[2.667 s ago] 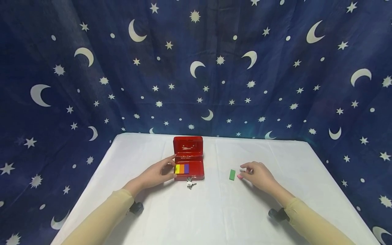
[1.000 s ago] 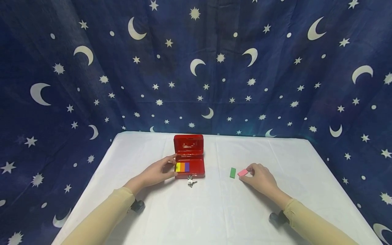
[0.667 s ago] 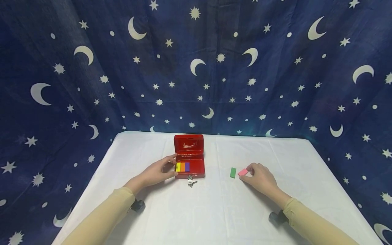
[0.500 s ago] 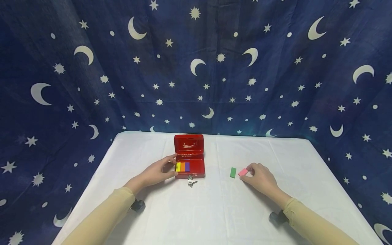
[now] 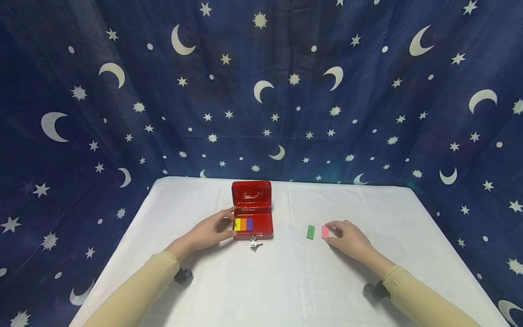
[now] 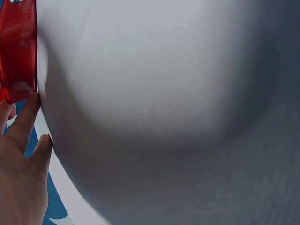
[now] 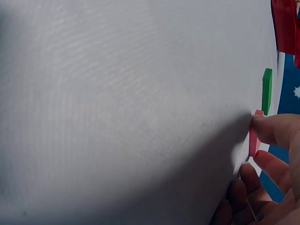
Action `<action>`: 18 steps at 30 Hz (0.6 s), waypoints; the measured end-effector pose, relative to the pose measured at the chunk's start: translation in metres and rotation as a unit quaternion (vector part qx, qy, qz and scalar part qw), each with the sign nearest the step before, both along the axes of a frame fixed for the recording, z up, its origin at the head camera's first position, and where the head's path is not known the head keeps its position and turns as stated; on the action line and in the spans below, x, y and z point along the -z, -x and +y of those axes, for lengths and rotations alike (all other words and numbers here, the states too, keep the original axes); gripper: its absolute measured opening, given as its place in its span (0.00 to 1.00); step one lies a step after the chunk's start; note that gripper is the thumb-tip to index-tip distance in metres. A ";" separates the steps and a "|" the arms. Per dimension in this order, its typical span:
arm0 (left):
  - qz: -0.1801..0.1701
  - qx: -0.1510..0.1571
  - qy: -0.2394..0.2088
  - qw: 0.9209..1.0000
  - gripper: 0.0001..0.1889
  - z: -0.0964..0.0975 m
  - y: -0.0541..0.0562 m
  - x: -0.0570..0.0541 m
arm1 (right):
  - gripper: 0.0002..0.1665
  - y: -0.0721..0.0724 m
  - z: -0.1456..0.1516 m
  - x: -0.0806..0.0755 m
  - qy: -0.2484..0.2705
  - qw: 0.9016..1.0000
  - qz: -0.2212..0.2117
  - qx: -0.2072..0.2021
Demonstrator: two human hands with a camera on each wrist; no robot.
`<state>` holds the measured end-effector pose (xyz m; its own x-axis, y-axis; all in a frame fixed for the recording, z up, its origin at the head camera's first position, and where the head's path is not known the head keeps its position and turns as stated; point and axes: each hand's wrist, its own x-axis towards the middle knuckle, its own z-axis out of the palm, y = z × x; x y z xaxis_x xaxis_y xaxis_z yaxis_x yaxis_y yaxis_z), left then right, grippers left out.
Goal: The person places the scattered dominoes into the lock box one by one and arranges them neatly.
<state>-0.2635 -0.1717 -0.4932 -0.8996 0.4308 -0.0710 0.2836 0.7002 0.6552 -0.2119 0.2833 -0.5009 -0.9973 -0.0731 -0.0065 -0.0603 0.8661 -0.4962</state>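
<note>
A navy moon-and-star curtain (image 5: 294, 122) hangs behind the white-clothed table (image 5: 261, 281) bearing the open red cash box (image 5: 263, 223). Well right of the box, the right hand (image 5: 350, 238) pinches a pink block (image 5: 324, 232) between thumb and finger; a green block (image 5: 310, 232) lies nearer the box. The left hand (image 5: 206, 232), fingers spread, touches the box's left side. Only the head view shows yellow, orange and purple blocks (image 5: 243, 225) inside the box; the right wrist view adds the right hand's lower fingers.

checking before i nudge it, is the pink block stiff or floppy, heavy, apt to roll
Judging by its straight edges, the pink block is probably stiff. Its flat sides suggest it would slide rather than roll. It is small beside the right hand, so likely light.
</note>
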 end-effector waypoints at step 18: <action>0.017 0.013 -0.004 1.000 0.23 -0.002 0.001 0.003 | 0.32 -0.002 0.008 -0.001 0.024 1.000 0.004 0.004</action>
<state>-0.2643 -0.1734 -0.4959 -0.8899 0.4545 -0.0377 0.3233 0.6869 0.6509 -0.2096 0.2908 -0.5004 -0.9979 -0.0645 0.0050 -0.0571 0.8413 -0.5375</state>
